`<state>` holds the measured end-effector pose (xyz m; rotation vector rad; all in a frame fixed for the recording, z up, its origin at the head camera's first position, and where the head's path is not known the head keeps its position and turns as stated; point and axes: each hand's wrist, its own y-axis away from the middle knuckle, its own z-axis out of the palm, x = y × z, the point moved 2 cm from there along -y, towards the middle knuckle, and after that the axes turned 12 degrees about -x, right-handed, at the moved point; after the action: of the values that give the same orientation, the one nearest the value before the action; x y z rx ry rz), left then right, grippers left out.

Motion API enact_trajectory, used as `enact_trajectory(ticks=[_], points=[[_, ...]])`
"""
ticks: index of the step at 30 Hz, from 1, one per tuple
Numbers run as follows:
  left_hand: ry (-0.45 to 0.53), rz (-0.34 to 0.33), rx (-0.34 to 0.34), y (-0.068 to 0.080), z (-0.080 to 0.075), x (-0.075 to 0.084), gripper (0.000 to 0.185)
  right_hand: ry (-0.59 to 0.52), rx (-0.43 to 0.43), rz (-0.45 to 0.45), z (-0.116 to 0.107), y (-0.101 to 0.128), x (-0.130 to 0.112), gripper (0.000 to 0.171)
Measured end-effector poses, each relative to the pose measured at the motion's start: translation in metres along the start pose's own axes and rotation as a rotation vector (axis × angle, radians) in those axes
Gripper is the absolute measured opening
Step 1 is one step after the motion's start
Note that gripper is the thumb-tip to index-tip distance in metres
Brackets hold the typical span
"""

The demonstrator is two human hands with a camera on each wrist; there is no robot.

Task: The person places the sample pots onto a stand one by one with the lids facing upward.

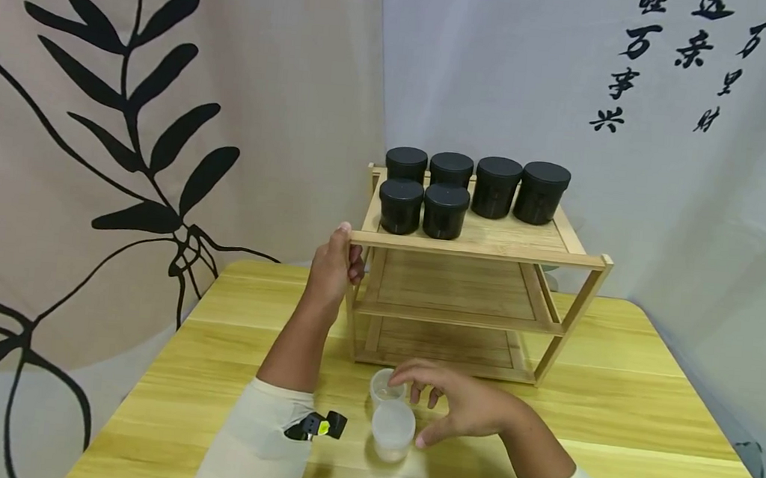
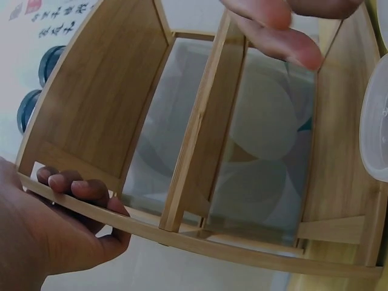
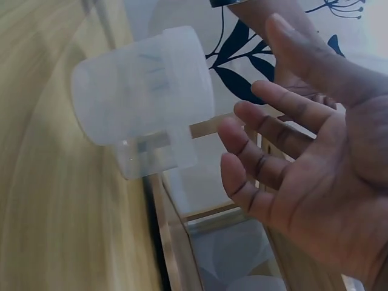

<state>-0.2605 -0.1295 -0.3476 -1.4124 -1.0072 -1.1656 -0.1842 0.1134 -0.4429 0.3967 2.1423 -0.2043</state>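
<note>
My left hand (image 1: 332,269) grips the left front post of a three-tier wooden shelf (image 1: 470,250), its fingers curled round the bar in the left wrist view. Before the shelf stand two small plastic containers. The nearer frosted jar (image 1: 393,429) has a wide lid; the translucent cup (image 1: 381,393) sits just behind it. My right hand (image 1: 474,402) hovers at the right of both, fingers bent loosely and thumb spread. In the right wrist view a gap shows between its fingers and the frosted jar (image 3: 133,91), and the palm holds nothing.
Several black lidded jars (image 1: 444,212) stand on the shelf's top tier, two in front of the others. The shelf rests on a yellow wood-grain table (image 1: 613,407). Behind it hangs a pale curtain (image 1: 299,97) printed with black leaves and characters.
</note>
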Motion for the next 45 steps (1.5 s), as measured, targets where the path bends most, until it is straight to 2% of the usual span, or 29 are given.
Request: enact_trajectory(ticks=[5,11,19,24,31,38,45], points=[[-0.005,-0.001,0.0,0.001,0.001,0.001,0.055,-0.075,-0.043,0.005,0.004,-0.004,0.006,0.078],[0.006,-0.007,-0.004,0.002,0.001,-0.001,0.055,-0.117,-0.074,0.072,0.011,-0.01,0.016,0.082],[-0.004,0.017,-0.016,0.002,0.0,-0.002,0.054,-0.218,-0.087,0.113,0.013,-0.013,0.022,0.076],[0.0,0.018,-0.012,0.001,0.0,-0.001,0.055,-0.277,-0.083,0.093,0.015,-0.015,0.028,0.071],[-0.012,0.027,-0.011,0.001,0.0,-0.002,0.056,-0.296,-0.06,0.025,0.015,-0.014,0.036,0.063],[-0.023,0.021,-0.005,0.001,0.0,-0.002,0.055,-0.283,-0.081,-0.034,0.014,-0.013,0.038,0.061],[-0.027,0.021,-0.001,0.0,-0.001,-0.002,0.055,-0.256,-0.056,-0.055,0.011,-0.01,0.035,0.061]])
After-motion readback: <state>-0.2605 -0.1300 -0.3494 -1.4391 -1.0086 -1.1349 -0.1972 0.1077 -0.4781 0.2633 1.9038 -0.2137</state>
